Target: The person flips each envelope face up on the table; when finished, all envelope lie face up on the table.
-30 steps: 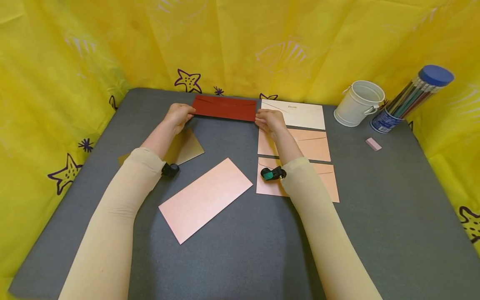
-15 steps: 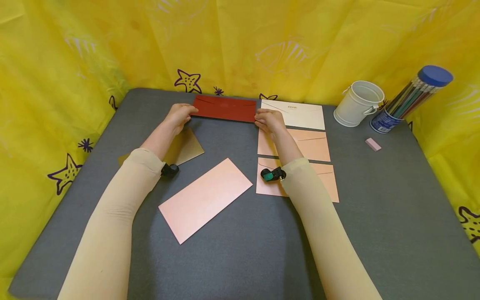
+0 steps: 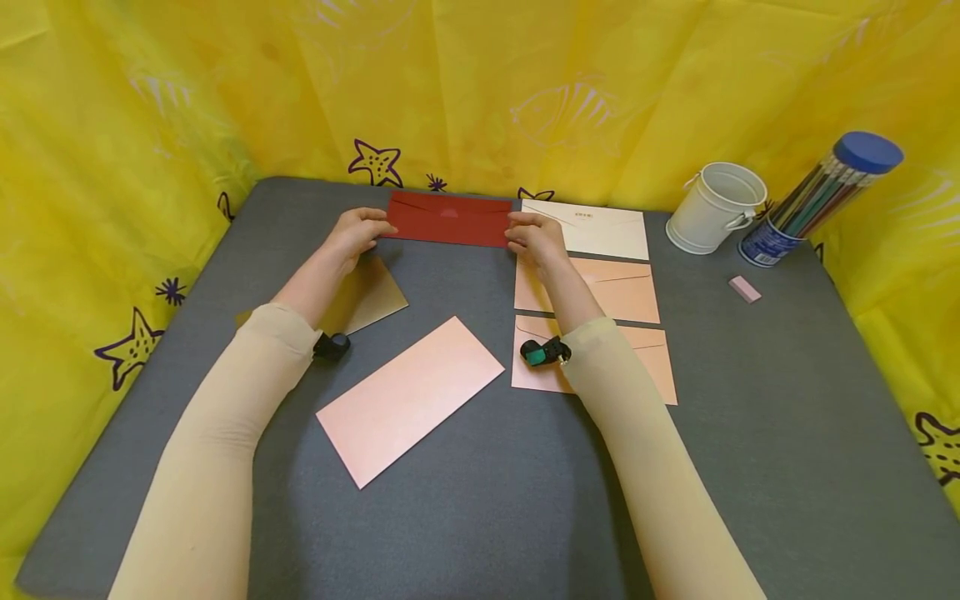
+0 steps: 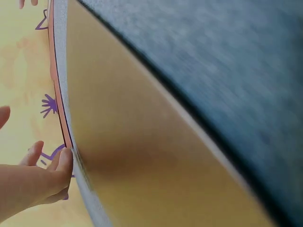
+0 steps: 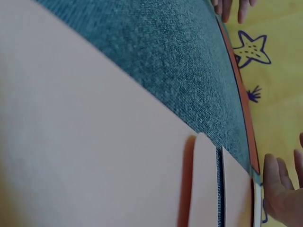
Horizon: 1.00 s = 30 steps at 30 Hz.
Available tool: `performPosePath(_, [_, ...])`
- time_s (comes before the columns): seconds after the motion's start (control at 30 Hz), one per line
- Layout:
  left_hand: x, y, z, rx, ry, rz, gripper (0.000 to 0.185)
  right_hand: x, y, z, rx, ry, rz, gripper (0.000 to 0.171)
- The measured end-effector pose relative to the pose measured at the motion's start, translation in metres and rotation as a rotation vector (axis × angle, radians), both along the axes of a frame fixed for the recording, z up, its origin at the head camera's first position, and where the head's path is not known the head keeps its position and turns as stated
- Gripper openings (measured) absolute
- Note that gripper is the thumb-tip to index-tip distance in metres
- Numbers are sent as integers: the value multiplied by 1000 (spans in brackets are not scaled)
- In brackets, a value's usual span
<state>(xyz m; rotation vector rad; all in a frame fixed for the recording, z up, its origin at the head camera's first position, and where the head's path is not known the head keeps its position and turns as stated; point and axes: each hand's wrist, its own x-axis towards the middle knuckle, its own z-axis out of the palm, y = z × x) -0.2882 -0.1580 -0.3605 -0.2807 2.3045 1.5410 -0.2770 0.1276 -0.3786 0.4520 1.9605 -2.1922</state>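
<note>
A red envelope (image 3: pixel 450 220) lies flap side up at the far edge of the table, left of a cream envelope (image 3: pixel 592 229). My left hand (image 3: pixel 356 234) is at its left end, fingertips right at the near corner. In the left wrist view the thumb and fingers (image 4: pixel 60 168) are spread apart beside that end. My right hand (image 3: pixel 537 237) is at the right end, over the gap to the cream envelope. The right wrist view shows its fingers (image 5: pixel 272 172) relaxed and parted, holding nothing.
Two peach envelopes (image 3: pixel 615 287) lie in a column below the cream one, partly under my right arm. A pink envelope (image 3: pixel 411 402) lies slanted in front, a gold one (image 3: pixel 375 298) under my left forearm. White bucket (image 3: pixel 716 208), pencil tub (image 3: pixel 776 242) and eraser (image 3: pixel 745 289) are at right.
The red envelope, pinched at both ends and tilted before, now lies flatter and slightly nearer. Both hands have loosened their fingers from it; the left forearm has shifted slightly left.
</note>
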Motion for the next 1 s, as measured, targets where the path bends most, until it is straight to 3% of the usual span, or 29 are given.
performPosePath(0.2, [12,-10,4,-196,107,-191,70,7,-8,4,13,11,96,45])
performPosePath(0.37, [20,-20,5,-239,129,-309,71,14,-18,5,68,18,212,46])
performPosePath(0.7, [31,-43,-3,-274,130,-349,73,30,-43,2,164,44,412,47])
performPosePath(1.0, [34,-54,-6,-443,97,-449,82,45,-59,5,183,84,530,48])
